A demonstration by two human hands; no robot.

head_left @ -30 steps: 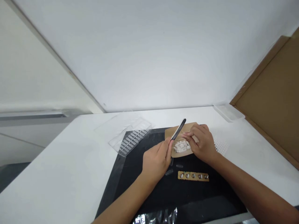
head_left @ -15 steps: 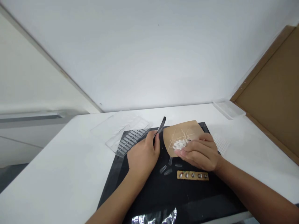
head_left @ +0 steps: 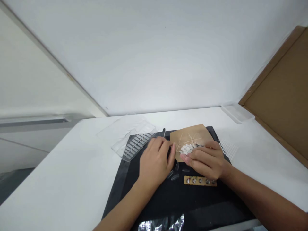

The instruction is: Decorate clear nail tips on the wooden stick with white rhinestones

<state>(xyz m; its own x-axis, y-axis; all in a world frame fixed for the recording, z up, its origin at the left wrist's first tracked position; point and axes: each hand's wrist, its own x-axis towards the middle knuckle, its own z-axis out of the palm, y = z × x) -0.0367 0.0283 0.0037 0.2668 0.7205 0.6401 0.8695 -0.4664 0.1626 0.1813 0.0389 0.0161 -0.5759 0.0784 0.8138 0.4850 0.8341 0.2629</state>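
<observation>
My left hand (head_left: 156, 158) is closed around a slim black tool (head_left: 164, 132), whose rounded end sticks up past the fingers; its working end is hidden. The right hand (head_left: 207, 159) pinches a white, petal-like cluster (head_left: 186, 149) over a brown sheet (head_left: 185, 134) with pale crossing strips. My left thumb is close to the sheet's left edge; contact is unclear. Several clear nail tips (head_left: 175, 176) lie below the hands. To their right, a tan strip (head_left: 200, 181) carries several shiny metallic pieces.
A black mat (head_left: 166, 202) lies on the white table (head_left: 79, 173). Clear nail tips on a frame (head_left: 137, 146) lie in clear plastic at left. White dots (head_left: 228, 149), a clear tray (head_left: 237, 113) and a cardboard box (head_left: 279, 96) are at right. Shiny plastic (head_left: 161, 223) lies in front.
My left hand has moved right, towards the white cluster, turning so that less of the black tool shows. The right hand keeps its pinch; the view has shifted slightly.
</observation>
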